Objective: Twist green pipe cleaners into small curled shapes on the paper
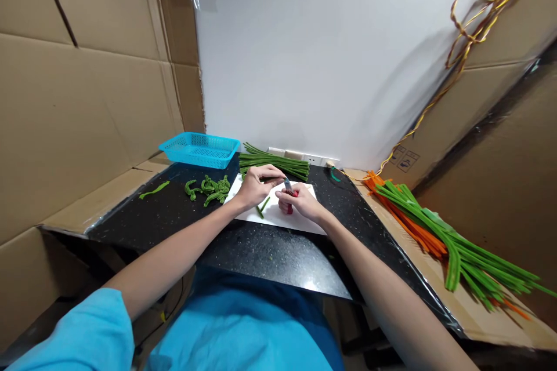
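Blue shirt (pixel 243 327) fronts right hand (pixel 303 202) gripping red pliers (pixel 288 186), left hand (pixel 256 187) of unclear grip, stems (pixel 274 163) behind.

Metal-tipped hand tool (pixel 288 185), glossy tabletop (pixel 270 252)

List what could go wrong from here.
The left hand has its fingertips right by the metal tip of the red-handled tool in the right hand, so a finger might get nipped.
The short green pieces lying loose on the white sheet could be knocked off by a moving hand.
The curled green pieces sit just beyond the left forearm, which might brush and scatter them.
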`<state>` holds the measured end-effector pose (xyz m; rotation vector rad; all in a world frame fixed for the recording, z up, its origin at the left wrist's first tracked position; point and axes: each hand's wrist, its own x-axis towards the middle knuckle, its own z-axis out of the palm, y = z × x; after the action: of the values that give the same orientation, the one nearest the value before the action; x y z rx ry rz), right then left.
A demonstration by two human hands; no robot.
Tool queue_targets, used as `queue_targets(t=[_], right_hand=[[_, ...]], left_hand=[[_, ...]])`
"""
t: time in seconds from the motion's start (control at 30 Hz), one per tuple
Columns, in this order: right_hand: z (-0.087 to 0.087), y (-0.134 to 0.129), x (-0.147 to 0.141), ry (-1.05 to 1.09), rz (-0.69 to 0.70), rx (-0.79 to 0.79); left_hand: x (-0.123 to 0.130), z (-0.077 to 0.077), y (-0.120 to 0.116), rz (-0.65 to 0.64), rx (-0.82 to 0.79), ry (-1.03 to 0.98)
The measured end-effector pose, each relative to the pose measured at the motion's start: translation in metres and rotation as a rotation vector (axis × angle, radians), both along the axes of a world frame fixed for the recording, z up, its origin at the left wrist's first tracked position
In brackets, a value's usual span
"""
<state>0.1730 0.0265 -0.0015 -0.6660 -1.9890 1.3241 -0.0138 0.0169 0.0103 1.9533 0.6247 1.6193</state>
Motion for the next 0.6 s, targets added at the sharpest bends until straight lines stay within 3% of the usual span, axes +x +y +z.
queue_targets(t=[0.3,0.6], right_hand=[[-0.0036,-0.0021,-0.0070,0.057,-0.036,-0.025],[-0.0035,0.0008,-0.0033,0.009,-0.048,0.057]], left_hand=[[-0.0018,0.0019,-0.0001,0.031,0.032,0.036],[-0.0048,0.0019,0.0024,0.094,0.061,0.085]])
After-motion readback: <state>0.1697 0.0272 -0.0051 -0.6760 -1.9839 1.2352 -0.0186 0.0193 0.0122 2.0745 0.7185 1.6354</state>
